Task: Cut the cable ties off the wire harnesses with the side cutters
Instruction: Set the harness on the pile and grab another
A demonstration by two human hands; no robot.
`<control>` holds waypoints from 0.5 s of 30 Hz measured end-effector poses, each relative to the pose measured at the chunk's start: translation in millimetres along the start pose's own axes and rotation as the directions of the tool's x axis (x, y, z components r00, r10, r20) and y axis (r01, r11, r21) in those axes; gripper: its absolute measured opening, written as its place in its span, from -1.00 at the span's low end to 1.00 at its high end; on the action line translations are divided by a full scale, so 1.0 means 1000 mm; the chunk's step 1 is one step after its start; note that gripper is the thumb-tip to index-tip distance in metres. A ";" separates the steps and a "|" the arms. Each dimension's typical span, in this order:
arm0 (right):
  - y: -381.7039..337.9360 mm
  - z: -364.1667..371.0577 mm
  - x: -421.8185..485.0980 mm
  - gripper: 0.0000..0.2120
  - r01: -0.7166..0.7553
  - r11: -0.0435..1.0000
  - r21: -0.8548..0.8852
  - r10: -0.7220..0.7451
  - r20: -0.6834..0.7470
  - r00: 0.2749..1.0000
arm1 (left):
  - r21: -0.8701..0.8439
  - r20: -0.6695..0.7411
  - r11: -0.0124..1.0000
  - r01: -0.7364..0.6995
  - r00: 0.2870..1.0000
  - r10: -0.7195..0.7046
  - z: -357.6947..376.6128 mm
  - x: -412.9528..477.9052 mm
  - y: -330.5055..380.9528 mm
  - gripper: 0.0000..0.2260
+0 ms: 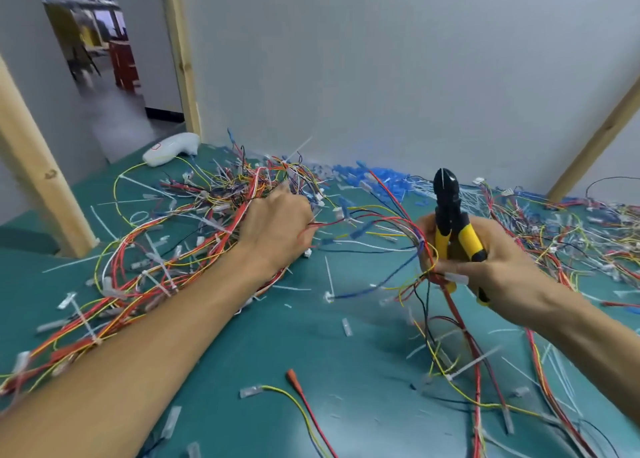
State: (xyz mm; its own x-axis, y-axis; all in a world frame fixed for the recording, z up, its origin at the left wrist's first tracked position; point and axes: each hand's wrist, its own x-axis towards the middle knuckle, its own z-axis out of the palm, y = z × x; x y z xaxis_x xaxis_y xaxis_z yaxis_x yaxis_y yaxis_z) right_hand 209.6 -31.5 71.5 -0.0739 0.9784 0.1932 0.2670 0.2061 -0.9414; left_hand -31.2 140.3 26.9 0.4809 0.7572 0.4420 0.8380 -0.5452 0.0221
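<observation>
My right hand (pixel 485 260) grips the yellow-and-black side cutters (pixel 450 215) by the handles, black jaws pointing up and closed. The same hand's fingers pinch a bundle of red, yellow, blue and black wires (pixel 424 246) next to the handles. My left hand (pixel 277 222) reaches out over the big tangle of wire harnesses (pixel 194 229) at the left centre, fingers curled around red and white wires that run toward the right hand. White cable ties (pixel 156 277) still wrap several harnesses in the tangle.
Cut white tie pieces (pixel 329 277) and blue bits (pixel 381 177) litter the green mat (pixel 311 347). More loose wires (pixel 571 236) pile at the right. A white handheld device (pixel 171 148) lies at the back left. Wooden posts (pixel 38 170) stand left and right; a grey wall is behind.
</observation>
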 end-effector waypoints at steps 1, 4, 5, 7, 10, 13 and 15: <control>-0.001 -0.001 0.000 -0.74 0.008 1.000 0.005 -0.008 0.016 1.000 | 0.021 0.013 1.000 0.009 1.000 -0.009 0.001 0.001 0.001 -0.71; 0.004 -0.002 0.002 -0.75 0.006 0.996 0.092 0.000 -0.069 0.998 | 0.051 0.039 0.997 0.057 0.998 -0.059 -0.001 0.005 0.002 -0.75; 0.007 -0.003 0.003 -0.73 -0.008 0.993 0.120 0.024 -0.130 0.991 | 0.068 0.051 0.995 0.070 0.996 -0.073 -0.001 0.007 0.000 -0.76; 0.011 -0.011 0.006 -0.69 -0.019 0.986 0.167 0.062 -0.255 0.965 | 0.108 0.037 0.990 0.089 0.995 -0.093 0.001 0.008 -0.002 -0.78; 0.007 -0.029 0.014 -0.69 0.058 0.986 0.157 0.012 -0.415 0.910 | 0.154 0.017 0.987 0.046 0.999 -0.049 0.002 0.006 0.001 -0.87; -0.003 -0.048 0.020 -0.69 0.190 0.968 0.163 -0.076 -0.533 0.843 | 0.106 0.067 0.994 0.007 0.998 -0.014 0.001 0.005 0.006 -0.58; -0.007 -0.054 0.021 -0.69 0.241 0.962 0.131 -0.126 -0.569 0.813 | 0.071 0.085 0.997 0.002 0.996 -0.008 -0.008 0.003 0.013 -0.39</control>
State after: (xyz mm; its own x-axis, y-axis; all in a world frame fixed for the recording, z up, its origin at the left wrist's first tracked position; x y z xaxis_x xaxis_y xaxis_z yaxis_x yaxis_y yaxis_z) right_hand 258.3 -11.2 97.1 0.4529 0.7793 0.4330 0.1127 0.4318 -0.8949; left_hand -21.1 132.9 35.6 0.4941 0.7897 0.3636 0.8554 -0.5164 -0.0407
